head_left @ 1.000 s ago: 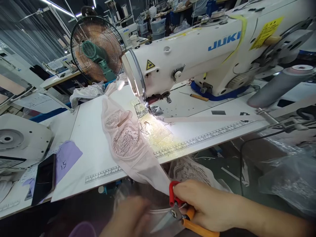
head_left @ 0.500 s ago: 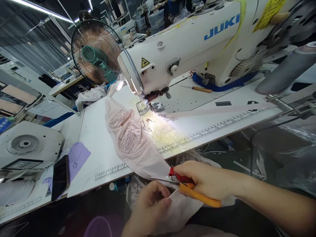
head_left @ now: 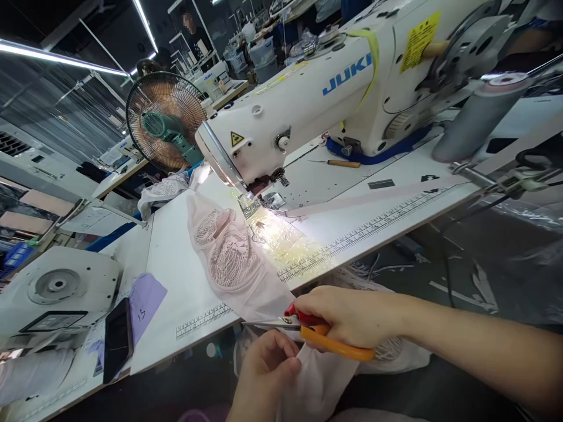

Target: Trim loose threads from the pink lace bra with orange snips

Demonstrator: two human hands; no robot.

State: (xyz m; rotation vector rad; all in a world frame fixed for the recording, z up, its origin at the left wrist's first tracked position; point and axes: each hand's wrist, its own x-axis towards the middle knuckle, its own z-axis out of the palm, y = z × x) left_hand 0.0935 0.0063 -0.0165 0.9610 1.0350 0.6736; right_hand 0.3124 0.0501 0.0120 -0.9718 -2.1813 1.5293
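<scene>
While the right hand (head_left: 347, 316) has its fingers closed around the scissors (head_left: 338, 344), with red and orange handles, the left hand (head_left: 264, 372) pinches the edge of a pale cloth (head_left: 323, 375) between thumb and fingers, just below the blades. The 2 blades point leftward above the left hand and lie close together; whether they touch fabric cannot be told. The pale pink lace garment (head_left: 235, 252) lies on the bench (head_left: 169, 252), its cups left of the yellowish film (head_left: 288, 240), and its lower end hangs over the front edge toward the scissors. Whether it joins the pinched cloth is hidden by the hands. Above the film stands the needle end of the white sewing machine (head_left: 303, 111), with an awl (head_left: 345, 163) lying on its bed. A printed ruler (head_left: 347, 246) runs along the front edge of the bench. To the left, a dark phone (head_left: 118, 340) lies beside a purple piece (head_left: 148, 302) marked 15. Behind the bench stands a large fan (head_left: 162, 126) with a green motor.
</scene>
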